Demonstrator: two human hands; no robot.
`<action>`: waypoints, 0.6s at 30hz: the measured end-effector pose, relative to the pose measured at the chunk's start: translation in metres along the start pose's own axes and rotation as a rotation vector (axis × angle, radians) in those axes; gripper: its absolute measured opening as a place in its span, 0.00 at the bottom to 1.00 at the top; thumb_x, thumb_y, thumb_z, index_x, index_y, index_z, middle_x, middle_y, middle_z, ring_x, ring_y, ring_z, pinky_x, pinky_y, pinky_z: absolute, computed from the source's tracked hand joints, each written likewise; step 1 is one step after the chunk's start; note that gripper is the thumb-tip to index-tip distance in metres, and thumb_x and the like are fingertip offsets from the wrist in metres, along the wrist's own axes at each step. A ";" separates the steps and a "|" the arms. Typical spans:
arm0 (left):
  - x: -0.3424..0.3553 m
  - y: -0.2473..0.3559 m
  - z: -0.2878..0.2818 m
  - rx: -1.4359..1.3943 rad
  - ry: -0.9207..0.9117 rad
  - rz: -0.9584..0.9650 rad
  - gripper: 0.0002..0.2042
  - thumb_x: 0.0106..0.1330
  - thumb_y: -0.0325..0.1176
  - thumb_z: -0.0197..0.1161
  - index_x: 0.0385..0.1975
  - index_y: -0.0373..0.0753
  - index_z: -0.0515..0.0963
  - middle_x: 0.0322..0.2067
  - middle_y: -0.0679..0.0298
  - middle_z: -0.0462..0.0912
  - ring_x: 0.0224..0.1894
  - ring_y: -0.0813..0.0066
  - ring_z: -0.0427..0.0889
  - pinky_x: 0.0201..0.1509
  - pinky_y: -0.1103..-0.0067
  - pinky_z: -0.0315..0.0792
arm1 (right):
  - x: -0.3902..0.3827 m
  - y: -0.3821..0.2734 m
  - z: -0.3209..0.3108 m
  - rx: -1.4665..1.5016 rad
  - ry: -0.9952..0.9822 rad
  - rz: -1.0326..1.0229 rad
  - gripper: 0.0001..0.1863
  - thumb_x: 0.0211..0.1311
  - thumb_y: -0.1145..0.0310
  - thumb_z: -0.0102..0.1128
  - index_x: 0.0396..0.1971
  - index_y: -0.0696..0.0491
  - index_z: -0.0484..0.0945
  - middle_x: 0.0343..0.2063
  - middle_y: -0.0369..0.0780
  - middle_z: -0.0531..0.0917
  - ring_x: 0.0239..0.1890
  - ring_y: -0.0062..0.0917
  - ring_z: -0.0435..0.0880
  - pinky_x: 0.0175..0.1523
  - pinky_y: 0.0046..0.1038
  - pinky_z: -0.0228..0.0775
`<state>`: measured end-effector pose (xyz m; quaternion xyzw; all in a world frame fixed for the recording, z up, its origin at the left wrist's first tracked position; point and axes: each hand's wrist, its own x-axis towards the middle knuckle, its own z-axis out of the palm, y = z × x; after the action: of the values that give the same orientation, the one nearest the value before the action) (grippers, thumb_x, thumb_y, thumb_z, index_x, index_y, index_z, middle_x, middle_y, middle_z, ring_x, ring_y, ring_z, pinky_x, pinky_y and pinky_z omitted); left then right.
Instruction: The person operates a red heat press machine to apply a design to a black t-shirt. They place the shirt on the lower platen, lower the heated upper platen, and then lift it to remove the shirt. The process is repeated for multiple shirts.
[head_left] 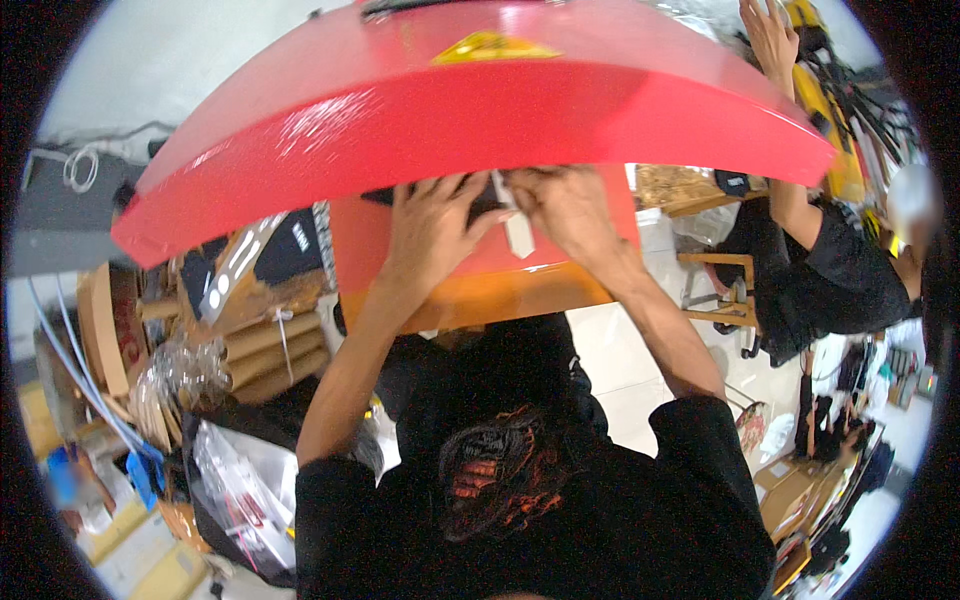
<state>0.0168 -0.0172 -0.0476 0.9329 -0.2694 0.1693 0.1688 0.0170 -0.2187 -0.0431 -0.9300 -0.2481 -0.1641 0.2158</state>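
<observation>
Under the raised edge of a large red machine cover (pixel 480 115), both my hands rest over an orange-red surface (pixel 360 245). My left hand (pixel 440 225) lies nearly flat on a dark, cloth-like piece (pixel 480 208), its fingers stretched away from me and its thumb apart. Beside it on the right, my right hand (pixel 565 205) has its fingers bent and pressed together at a narrow white strip (pixel 519 235). What those fingertips hold is too blurred to make out. The cover's lower edge hides the far side of the dark piece.
A yellow warning triangle (pixel 495 47) marks the cover. Rolled brown material (pixel 275 345) and clear plastic (pixel 180 370) lie to the left. At the right, another person in black (pixel 830 270) sits near a wooden stool (pixel 720 285), one hand raised by the cover's end.
</observation>
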 end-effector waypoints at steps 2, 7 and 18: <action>-0.004 0.002 -0.013 -0.010 0.025 -0.052 0.26 0.62 0.54 0.66 0.53 0.42 0.82 0.57 0.60 0.78 0.63 0.55 0.71 0.67 0.52 0.59 | 0.002 -0.003 -0.002 -0.010 -0.013 0.032 0.10 0.48 0.71 0.64 0.34 0.53 0.85 0.43 0.38 0.86 0.53 0.32 0.80 0.59 0.40 0.71; -0.038 -0.003 -0.057 -0.067 0.180 -0.243 0.26 0.65 0.41 0.68 0.61 0.37 0.76 0.63 0.50 0.73 0.66 0.47 0.67 0.68 0.55 0.59 | -0.003 0.000 -0.016 0.053 0.095 0.057 0.12 0.52 0.71 0.66 0.39 0.53 0.86 0.43 0.42 0.85 0.51 0.35 0.81 0.56 0.39 0.73; -0.162 -0.039 -0.091 -0.105 0.268 -0.638 0.20 0.77 0.36 0.52 0.65 0.37 0.72 0.66 0.55 0.72 0.68 0.57 0.67 0.73 0.63 0.54 | -0.081 0.208 -0.021 0.066 0.077 0.510 0.09 0.56 0.70 0.69 0.37 0.54 0.85 0.32 0.43 0.87 0.35 0.32 0.86 0.42 0.35 0.77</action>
<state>-0.1115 0.1230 -0.0419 0.9297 0.0519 0.2147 0.2948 0.0569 -0.4236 -0.1251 -0.9480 -0.0026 -0.1316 0.2897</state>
